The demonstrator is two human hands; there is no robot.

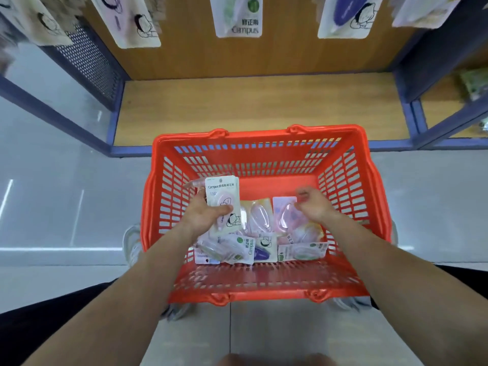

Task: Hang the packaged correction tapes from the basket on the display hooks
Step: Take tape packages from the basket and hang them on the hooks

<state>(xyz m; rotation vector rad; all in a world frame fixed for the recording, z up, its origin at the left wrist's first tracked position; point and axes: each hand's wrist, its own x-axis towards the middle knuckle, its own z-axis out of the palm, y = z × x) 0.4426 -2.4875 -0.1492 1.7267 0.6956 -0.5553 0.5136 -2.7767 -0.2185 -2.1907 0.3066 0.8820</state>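
A red plastic basket [264, 291] stands on the floor in front of me, with several packaged correction tapes [264, 233] lying on its bottom. My left hand [203, 220] grips a small stack of white-and-pink packages [223, 199] upright over the left half of the basket. My right hand [313, 204] hovers inside the right half, fingers loosely curled just above a pink package [286, 215]; it holds nothing that I can see. More packages [239, 17] hang in a row along the wooden back panel at the top of the view.
A low wooden shelf [258, 107] with a blue frame [132, 151] runs behind the basket. Perforated dark side panels [89, 64] flank the bay. My shoes [132, 244] show beside the basket on the grey tiled floor [52, 207].
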